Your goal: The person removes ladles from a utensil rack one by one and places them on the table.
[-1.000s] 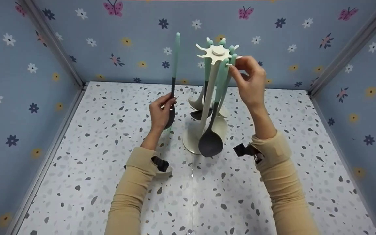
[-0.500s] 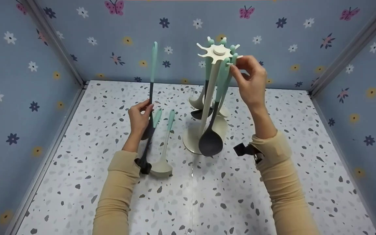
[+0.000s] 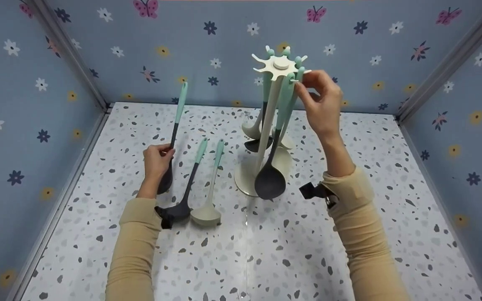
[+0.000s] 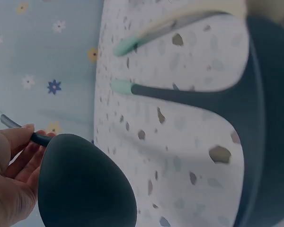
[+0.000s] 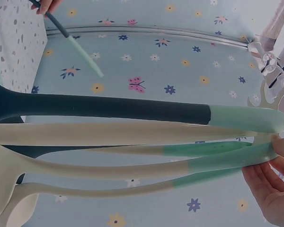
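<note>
My left hand [image 3: 156, 161] pinches the dark shaft of a cooking spoon [image 3: 180, 102] with a mint handle. Its handle points up and its dark rounded head [image 4: 87, 187] hangs low over the table's left part. At the cream utensil stand [image 3: 281, 63], my right hand [image 3: 324, 102] holds the top of the mint handle of a cream utensil [image 5: 229, 158] at a hook. That utensil's broad head is partly hidden behind a hanging black ladle [image 3: 270, 182]. More black and cream utensils hang farther round the stand.
A black ladle [image 3: 191, 179] and a cream ladle [image 3: 206, 214] lie side by side on the speckled table [image 3: 291, 259], between my left hand and the stand. Blue flowered panels [image 3: 232, 25] enclose the back and sides.
My left hand has carried the dark cooking spoon leftward and lowered it, uncovering the two ladles lying on the table. My right hand has stayed at the stand's hook.
</note>
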`<state>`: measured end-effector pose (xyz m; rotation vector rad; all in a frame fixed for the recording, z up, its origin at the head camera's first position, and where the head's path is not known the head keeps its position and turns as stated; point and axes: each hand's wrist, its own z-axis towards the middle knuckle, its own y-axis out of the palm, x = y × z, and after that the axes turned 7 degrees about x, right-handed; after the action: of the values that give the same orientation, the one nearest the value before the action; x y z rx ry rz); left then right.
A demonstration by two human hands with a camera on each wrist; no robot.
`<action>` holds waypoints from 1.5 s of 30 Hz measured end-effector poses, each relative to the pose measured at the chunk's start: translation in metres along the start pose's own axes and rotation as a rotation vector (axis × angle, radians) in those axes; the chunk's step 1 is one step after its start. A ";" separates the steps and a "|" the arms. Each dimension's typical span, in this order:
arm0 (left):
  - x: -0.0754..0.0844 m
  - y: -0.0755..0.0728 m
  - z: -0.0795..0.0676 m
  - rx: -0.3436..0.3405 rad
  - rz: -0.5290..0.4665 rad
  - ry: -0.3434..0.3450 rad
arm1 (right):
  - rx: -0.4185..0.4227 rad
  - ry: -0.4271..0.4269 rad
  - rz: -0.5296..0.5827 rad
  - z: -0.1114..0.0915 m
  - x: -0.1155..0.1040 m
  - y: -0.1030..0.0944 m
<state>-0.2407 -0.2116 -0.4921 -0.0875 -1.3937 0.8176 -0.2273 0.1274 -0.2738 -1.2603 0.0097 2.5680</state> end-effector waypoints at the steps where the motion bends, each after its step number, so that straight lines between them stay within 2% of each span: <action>1: -0.003 -0.001 0.000 -0.008 0.020 -0.005 | -0.001 0.001 0.001 0.000 0.000 0.000; 3: -0.010 -0.003 0.000 -0.025 0.056 -0.011 | -0.004 0.004 0.004 0.000 0.000 0.000; 10: -0.030 -0.008 -0.004 -0.083 0.159 0.003 | 0.007 -0.142 0.027 0.006 0.034 -0.001; 17: -0.043 -0.011 -0.008 -0.131 0.222 -0.079 | -0.003 -0.016 0.004 0.003 0.015 -0.001; 24: -0.050 -0.012 -0.011 -0.216 0.280 -0.143 | -0.001 -0.022 -0.011 -0.001 -0.001 0.000; 33: -0.058 -0.008 -0.015 -0.292 0.289 -0.197 | -0.002 -0.031 0.009 -0.001 0.003 -0.001; 40: -0.058 -0.006 -0.017 -0.306 0.305 -0.223 | 0.005 -0.069 0.023 0.001 0.007 -0.001; 45: -0.057 -0.006 -0.017 -0.320 0.322 -0.237 | 0.001 -0.051 0.017 0.001 0.004 0.000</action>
<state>-0.2206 -0.2413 -0.5403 -0.4852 -1.7554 0.8824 -0.2302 0.1288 -0.2767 -1.1984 0.0115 2.6134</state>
